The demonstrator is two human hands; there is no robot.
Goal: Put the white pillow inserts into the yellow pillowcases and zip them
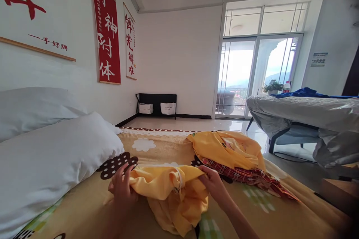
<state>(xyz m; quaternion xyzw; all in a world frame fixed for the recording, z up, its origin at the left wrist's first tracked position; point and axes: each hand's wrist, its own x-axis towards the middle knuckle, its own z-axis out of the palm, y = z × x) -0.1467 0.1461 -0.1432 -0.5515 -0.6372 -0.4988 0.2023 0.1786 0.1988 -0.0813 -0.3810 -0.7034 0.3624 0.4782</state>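
Observation:
A bunched yellow garment (179, 201) hangs between my hands just above the bed, its upper edge stretched sideways. What looks like a white drawstring (178, 181) dangles at its middle. My left hand (122, 186) grips the left end of that edge, its fingers curled and partly blurred. At the other end, my right hand (211, 183) pinches the cloth between thumb and fingers. Beyond my right hand lies another yellow garment (227, 149), crumpled on top of a red plaid cloth (249, 177).
White pillows (70, 160) are piled on the left of the patterned bed cover (112, 216). A covered table (305, 114) with a blue cloth (303, 92) and a potted plant (272, 86) stands at the right, a chair (295, 136) beside it. A black rack (155, 101) sits against the far wall.

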